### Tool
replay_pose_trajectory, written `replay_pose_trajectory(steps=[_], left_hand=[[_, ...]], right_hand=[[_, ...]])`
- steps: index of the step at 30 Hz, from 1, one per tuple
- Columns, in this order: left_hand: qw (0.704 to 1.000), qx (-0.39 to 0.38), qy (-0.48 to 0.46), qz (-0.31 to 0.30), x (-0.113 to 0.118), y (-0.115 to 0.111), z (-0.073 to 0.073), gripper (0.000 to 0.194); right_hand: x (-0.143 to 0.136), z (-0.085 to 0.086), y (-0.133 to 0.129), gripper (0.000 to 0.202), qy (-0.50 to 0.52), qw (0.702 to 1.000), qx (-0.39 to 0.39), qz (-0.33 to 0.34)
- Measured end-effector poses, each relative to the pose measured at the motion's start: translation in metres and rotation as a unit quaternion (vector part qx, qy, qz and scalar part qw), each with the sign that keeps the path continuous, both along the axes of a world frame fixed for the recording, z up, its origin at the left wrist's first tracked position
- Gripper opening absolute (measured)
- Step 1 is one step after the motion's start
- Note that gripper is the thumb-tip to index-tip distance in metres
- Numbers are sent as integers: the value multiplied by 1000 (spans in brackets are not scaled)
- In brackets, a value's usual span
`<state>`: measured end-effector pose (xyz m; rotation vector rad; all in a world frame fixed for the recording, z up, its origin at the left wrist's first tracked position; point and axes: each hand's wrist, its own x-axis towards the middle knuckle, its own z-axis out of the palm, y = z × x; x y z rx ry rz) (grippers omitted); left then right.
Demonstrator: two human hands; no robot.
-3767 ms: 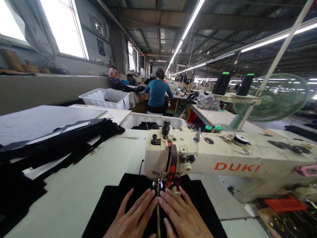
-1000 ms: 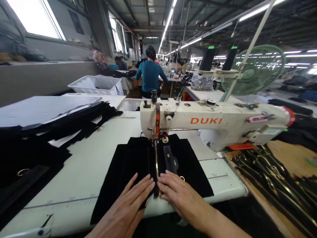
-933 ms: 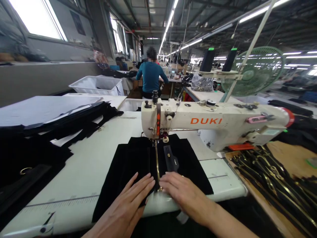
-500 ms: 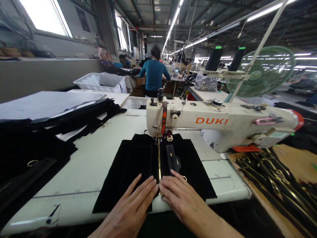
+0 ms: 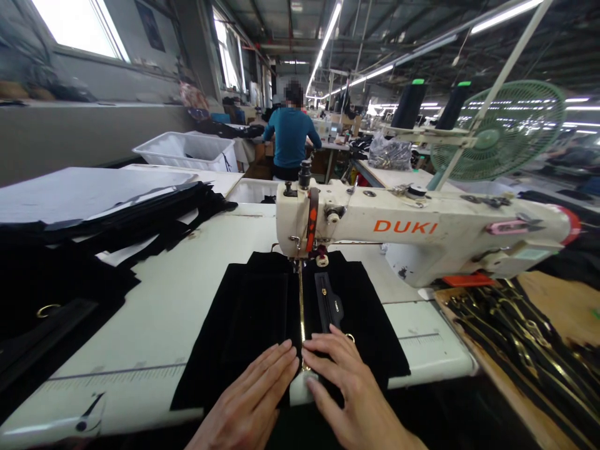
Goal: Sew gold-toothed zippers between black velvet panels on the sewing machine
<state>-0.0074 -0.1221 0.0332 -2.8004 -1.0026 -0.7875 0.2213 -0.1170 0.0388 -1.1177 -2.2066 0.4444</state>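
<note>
With 12 o'clock pointing away from the person, the left hand [image 5: 250, 397] lies at 8 o'clock from the near end of the gold zipper [image 5: 302, 312], fingers extended flat on the black cloth [image 5: 250, 312], grasping nothing. The right hand [image 5: 351, 384] rests at 4 o'clock, fingers spread, thumb apart, unclenched. The zipper runs toward 12 o'clock, under the sewing machine [image 5: 356, 219]. The cloth lies on the pale surface [image 5: 178, 300]. Loose zippers [image 5: 520, 331] lie at 3 o'clock from the cloth.
</note>
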Motion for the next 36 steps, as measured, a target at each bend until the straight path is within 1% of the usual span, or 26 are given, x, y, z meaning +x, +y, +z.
replay_pose_trajectory(steps=[5,7,10,15,18,20,22,26,28,30,32,33,36], left_hand=[[999,-7,-43,0,3,3,0,66],[998,-9,-55,3,3,3,1,64],[999,-6,-54,-1,3,3,1,61],[1000,26,-12,-13,3,3,1,50],[998,49,31,-26,2,4,5,48],[997,59,44,-34,1,4,8,49],[996,63,57,-39,-1,4,11,50],[993,80,77,-35,-2,2,9,47],[994,74,76,-29,-1,2,8,44],[996,57,69,-27,0,3,9,41],[998,29,55,-28,-1,7,13,37],[998,15,46,-34,-1,10,16,37],[997,-24,14,-70,-5,25,24,40]], right_hand=[[-9,-4,4,21,77,995,45,-35],[-13,-5,5,19,94,993,58,-38],[-16,-4,5,19,92,993,66,-31],[-18,-4,5,18,89,991,100,-29],[-16,-6,5,17,88,989,116,-19],[-12,-7,4,17,77,992,104,-5],[-5,-7,2,20,54,995,88,-9],[8,-3,-4,40,-13,995,78,-56],[10,0,-5,46,-42,995,75,-43],[9,4,-4,45,-60,995,79,-24],[6,5,1,37,-61,993,104,-18],[4,4,4,32,-55,990,128,-16],[-3,-7,17,18,-26,971,236,-8]])
